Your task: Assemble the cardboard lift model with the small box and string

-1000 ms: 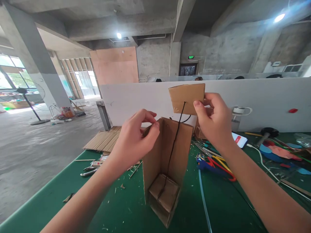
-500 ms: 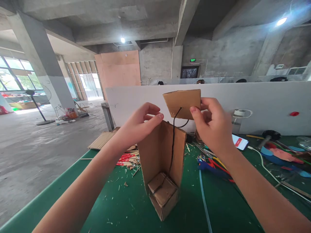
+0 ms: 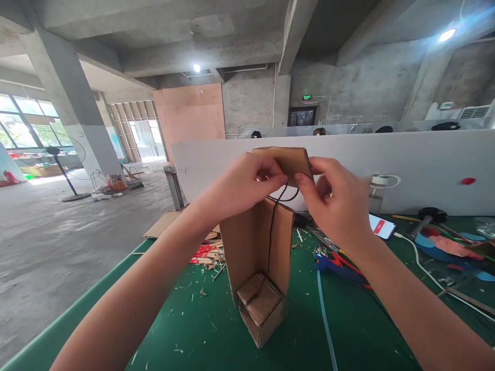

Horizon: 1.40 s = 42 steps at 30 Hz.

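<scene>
My right hand (image 3: pixel 335 198) pinches the right edge of a small flat cardboard piece (image 3: pixel 291 158), held up above an upright cardboard stand (image 3: pixel 277 229). A black cord (image 3: pixel 271 226) runs from the piece down to a small cardboard block (image 3: pixel 260 298) at the stand's base, with a loop hanging behind. At the lower edge of the piece, my left hand (image 3: pixel 253 185) is closed, thumb and fingertips pinched on the cord where it meets the cardboard. The stand has tall walls and an open front.
Red-marked sticks and scraps (image 3: pixel 207 253) lie left of the stand on the green tabletop (image 3: pixel 193 330). To the right are tools with red handles (image 3: pixel 344 262), a blue strip (image 3: pixel 325 319), a phone (image 3: pixel 381 225) and a white cable (image 3: pixel 419 257). A white partition (image 3: pixel 421 170) stands behind.
My left hand has moved right, from the stand's top to the cord at the cardboard piece, and its fingers have closed. The piece has shifted slightly left and down in my right hand.
</scene>
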Each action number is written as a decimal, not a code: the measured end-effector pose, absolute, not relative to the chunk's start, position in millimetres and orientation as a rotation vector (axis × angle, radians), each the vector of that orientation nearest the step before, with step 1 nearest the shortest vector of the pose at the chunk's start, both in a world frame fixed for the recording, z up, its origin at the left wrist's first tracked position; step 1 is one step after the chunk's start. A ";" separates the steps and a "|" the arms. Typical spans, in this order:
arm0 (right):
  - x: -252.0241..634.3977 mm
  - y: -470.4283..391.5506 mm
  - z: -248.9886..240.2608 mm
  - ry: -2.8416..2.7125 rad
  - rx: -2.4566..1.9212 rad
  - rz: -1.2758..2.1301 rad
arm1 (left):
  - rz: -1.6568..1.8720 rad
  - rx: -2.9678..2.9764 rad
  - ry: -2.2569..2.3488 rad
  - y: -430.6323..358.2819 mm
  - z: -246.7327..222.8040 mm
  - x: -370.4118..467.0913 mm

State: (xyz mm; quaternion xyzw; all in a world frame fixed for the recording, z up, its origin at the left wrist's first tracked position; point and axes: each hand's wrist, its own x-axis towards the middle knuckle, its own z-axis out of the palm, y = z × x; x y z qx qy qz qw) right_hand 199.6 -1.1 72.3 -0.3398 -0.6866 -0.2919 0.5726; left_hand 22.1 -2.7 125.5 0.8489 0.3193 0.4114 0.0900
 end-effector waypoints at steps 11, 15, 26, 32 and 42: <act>190.0 -8.3 75.4 -1.583 -0.775 -0.705 | 1.511 2.297 0.817 0.6 114.4 24.2; 191.5 -5.8 75.2 -1.567 -0.783 -0.731 | 1.526 2.321 0.799 -5.5 113.5 19.2; 230.0 41.2 54.8 -1.476 -0.991 -0.733 | 1.646 2.485 1.428 -47.4 94.7 -25.7; 257.5 73.2 37.8 -1.429 -1.190 -0.626 | 1.632 2.359 1.370 -65.6 66.1 -39.8; 288.2 93.8 25.6 -1.349 -1.456 -0.438 | 1.262 2.061 0.481 -56.4 18.3 -71.6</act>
